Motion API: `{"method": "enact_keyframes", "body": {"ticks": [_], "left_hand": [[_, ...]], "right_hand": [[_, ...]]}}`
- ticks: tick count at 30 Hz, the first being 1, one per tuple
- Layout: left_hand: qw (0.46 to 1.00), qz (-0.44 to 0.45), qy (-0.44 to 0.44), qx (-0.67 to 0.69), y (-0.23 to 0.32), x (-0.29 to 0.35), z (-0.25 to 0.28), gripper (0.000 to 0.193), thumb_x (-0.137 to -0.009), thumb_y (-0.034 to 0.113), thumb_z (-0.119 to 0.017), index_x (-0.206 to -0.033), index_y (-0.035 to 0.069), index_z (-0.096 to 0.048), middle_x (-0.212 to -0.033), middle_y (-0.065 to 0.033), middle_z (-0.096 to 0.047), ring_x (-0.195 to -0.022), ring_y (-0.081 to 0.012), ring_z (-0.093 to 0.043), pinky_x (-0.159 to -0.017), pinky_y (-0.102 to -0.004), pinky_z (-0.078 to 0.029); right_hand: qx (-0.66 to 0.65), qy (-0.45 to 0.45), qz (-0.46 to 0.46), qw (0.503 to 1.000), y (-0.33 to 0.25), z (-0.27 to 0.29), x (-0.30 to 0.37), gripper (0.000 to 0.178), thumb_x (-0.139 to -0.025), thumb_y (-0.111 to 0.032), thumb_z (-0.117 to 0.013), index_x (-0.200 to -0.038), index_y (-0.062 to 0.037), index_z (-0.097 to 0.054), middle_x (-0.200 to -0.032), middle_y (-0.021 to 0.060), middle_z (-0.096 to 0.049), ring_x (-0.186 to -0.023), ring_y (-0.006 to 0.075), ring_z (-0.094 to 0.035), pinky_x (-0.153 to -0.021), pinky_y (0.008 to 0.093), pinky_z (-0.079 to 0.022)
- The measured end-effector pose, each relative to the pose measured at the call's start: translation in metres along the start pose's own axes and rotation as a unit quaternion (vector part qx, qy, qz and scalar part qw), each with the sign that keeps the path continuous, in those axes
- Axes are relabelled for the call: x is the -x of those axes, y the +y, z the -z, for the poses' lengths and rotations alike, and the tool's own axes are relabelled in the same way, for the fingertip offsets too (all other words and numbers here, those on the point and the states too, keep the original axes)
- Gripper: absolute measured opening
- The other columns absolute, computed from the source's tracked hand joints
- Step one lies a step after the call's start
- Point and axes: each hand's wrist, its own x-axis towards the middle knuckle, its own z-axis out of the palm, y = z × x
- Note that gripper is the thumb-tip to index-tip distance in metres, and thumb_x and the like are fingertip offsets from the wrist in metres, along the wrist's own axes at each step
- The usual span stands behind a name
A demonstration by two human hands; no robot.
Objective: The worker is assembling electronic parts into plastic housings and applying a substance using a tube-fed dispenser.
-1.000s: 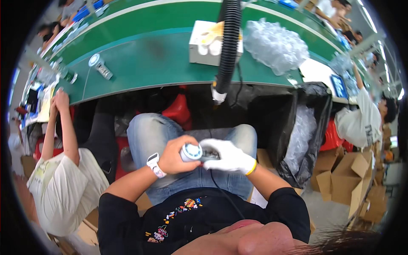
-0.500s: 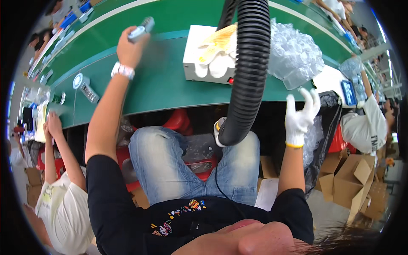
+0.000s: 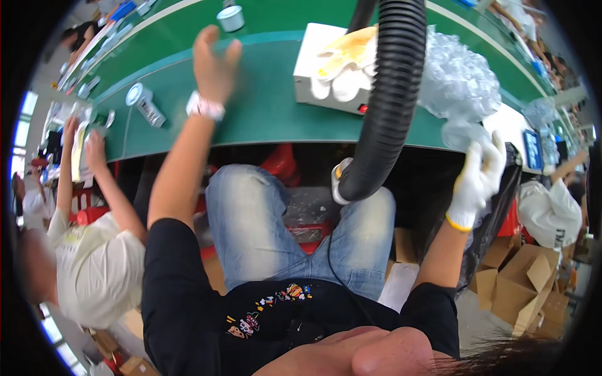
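Observation:
My bare left hand [image 3: 215,66] is raised over the green worktable, fingers apart and nothing in it. Just beyond its fingertips, a light-blue round-headed device [image 3: 231,19] lies on the green conveyor belt. A similar device [image 3: 145,105] with a clear-looking body rests on the table to the left. My right hand [image 3: 478,178], in a white knit glove with a yellow cuff, is at the table's front edge. Its fingers point up and stand apart beside the lower end of a heap of clear plastic pouches [image 3: 461,78]. Whether they touch the plastic is hard to tell.
A white box [image 3: 307,88] carries yellow-and-white gloves [image 3: 345,59]. A black corrugated hose [image 3: 398,94] hangs down before it. At the right are a black bag [image 3: 495,213] and open cartons [image 3: 523,282]. A co-worker [image 3: 100,250] sits at my left.
My left hand has let go of the light-blue device, which now lies on the belt. My right hand has moved toward the plastic pouches, whose lower end hangs closer to it. The view has shifted.

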Motion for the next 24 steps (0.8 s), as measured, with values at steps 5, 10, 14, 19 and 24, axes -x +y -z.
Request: {"method": "enact_keyframes", "body": {"ticks": [5, 10, 14, 19, 24], "left_hand": [[0.762, 0.31, -0.304, 0.48, 0.171, 0.17, 0.08, 0.035, -0.108, 0.032, -0.058, -0.13, 0.004, -0.06, -0.128, -0.0168, -0.07, -0.115, -0.0258, -0.068, -0.096, -0.0411, -0.055], [0.539, 0.552, -0.26, 0.581, 0.182, 0.237, 0.049, 0.057, -0.11, 0.049, -0.046, -0.151, 0.01, -0.042, -0.149, -0.0127, -0.055, -0.135, -0.0274, -0.056, -0.113, -0.0449, -0.045], [0.55, 0.524, -0.211, 0.615, 0.182, 0.249, 0.052, 0.062, -0.11, 0.053, -0.046, -0.154, 0.01, -0.039, -0.153, -0.0119, -0.052, -0.138, -0.0267, -0.053, -0.114, -0.0429, -0.043], [0.831, 0.189, -0.3, 0.428, 0.168, 0.254, 0.066, 0.059, -0.108, 0.05, -0.053, -0.15, 0.009, -0.045, -0.152, -0.0115, -0.053, -0.137, -0.0256, -0.053, -0.112, -0.0396, -0.044], [0.847, 0.089, -0.385, 0.356, 0.17, 0.255, 0.056, 0.046, -0.107, 0.039, -0.061, -0.139, 0.007, -0.054, -0.145, -0.0099, -0.058, -0.133, -0.0236, -0.056, -0.107, -0.0364, -0.047]], "right_hand": [[-0.476, -0.128, -0.121, 0.862, -0.075, 0.0, 0.086, 0.021, -0.096, 0.001, -0.067, -0.115, 0.0011, -0.057, -0.127, 0.0191, -0.067, -0.112, 0.0219, -0.066, -0.103, 0.0378, -0.051], [-0.475, -0.199, -0.286, 0.808, -0.172, -0.043, 0.172, 0.035, -0.093, 0.0, -0.069, -0.126, -0.0012, -0.057, -0.123, 0.0141, -0.069, -0.11, 0.0228, -0.068, -0.1, 0.0372, -0.055], [-0.418, -0.346, -0.244, 0.804, -0.158, -0.064, 0.201, 0.047, -0.09, -0.003, -0.074, -0.133, -0.0021, -0.055, -0.121, 0.012, -0.071, -0.109, 0.0217, -0.07, -0.096, 0.0361, -0.056], [-0.368, -0.402, -0.192, 0.816, -0.14, -0.046, 0.189, 0.053, -0.086, -0.008, -0.078, -0.134, -0.0042, -0.056, -0.123, 0.0146, -0.072, -0.109, 0.0226, -0.073, -0.096, 0.0353, -0.056], [-0.23, -0.455, -0.087, 0.856, -0.15, -0.029, 0.174, 0.039, -0.083, -0.013, -0.079, -0.119, -0.0045, -0.065, -0.103, 0.013, -0.075, -0.094, 0.025, -0.074, -0.086, 0.0354, -0.058]]}}
